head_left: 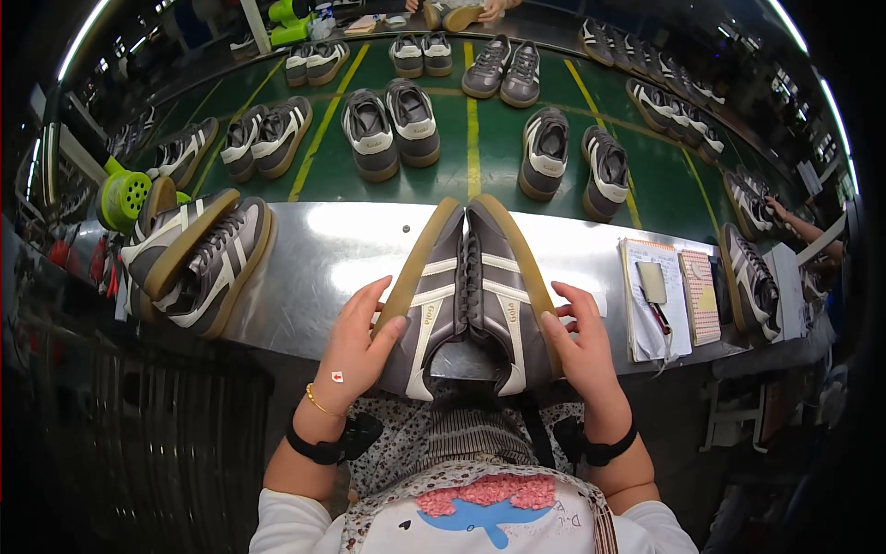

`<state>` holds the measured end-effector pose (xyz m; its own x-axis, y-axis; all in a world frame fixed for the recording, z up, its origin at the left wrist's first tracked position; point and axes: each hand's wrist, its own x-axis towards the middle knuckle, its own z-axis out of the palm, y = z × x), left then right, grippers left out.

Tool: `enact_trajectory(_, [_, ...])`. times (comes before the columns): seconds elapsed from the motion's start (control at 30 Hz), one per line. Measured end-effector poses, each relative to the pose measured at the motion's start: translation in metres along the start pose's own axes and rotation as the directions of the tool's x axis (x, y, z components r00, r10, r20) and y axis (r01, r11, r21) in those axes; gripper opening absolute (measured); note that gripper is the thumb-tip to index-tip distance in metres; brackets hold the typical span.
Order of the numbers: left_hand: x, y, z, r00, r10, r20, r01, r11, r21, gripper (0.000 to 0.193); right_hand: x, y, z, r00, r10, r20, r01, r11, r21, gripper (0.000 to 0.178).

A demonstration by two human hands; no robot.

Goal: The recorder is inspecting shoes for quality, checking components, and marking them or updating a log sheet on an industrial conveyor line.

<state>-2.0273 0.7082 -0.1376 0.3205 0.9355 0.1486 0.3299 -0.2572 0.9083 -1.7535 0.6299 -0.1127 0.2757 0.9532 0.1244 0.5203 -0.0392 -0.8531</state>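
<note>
Two dark grey sneakers with pale stripes and tan gum soles are pressed together, tongue side to tongue side, in front of my body. Their toes point away from me and their soles face outward. My left hand [362,334] holds the left sneaker [430,297], the thumb lying along its sole edge. On the other side, my right hand [581,340] grips the right sneaker [503,297] in the same way, thumb on the sole. The fingers of both hands are curved, and some fingertips are hidden behind the soles.
Beneath the shoes runs a metal worktable [323,245]. Stacked sneakers [217,258] sit at its left; a notebook [651,323] and a patterned pad [701,300] lie right. Beyond, a green conveyor [434,189] carries several sneaker pairs. Another person's hand [780,210] touches shoes at far right.
</note>
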Motion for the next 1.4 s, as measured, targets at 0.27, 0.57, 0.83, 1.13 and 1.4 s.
enact_trajectory(0.27, [0.014, -0.038, -0.016, 0.932, -0.276, 0.234, 0.353, 0.836, -0.419, 0.047, 0.018, 0.021, -0.001, 0.923, 0.306, 0.235, -0.377, 0.841, 0.387, 0.041])
enact_trajectory(0.57, [0.019, -0.038, -0.013, 0.92, -0.252, 0.301, 0.363, 0.839, -0.406, 0.054, 0.024, 0.014, 0.018, 0.935, 0.207, 0.288, -0.28, 0.93, 0.237, 0.046])
enact_trajectory(0.83, [0.025, -0.033, -0.01, 0.889, -0.169, 0.426, 0.412, -0.114, -0.904, 0.05, 0.035, 0.003, 0.045, 0.859, 0.32, 0.4, -0.458, 0.129, 0.88, 0.046])
enact_trajectory(1.13, [0.035, -0.01, 0.013, 0.904, 0.005, 0.428, 0.396, -0.389, -0.832, 0.043, 0.035, -0.027, 0.078, 0.87, 0.15, 0.47, -0.457, -0.112, 0.882, 0.04])
enact_trajectory(1.4, [0.036, -0.01, 0.01, 0.911, 0.168, 0.378, 0.413, -0.407, -0.815, 0.043, 0.035, -0.044, 0.088, 0.869, 0.273, 0.412, -0.436, 0.029, 0.9, 0.057])
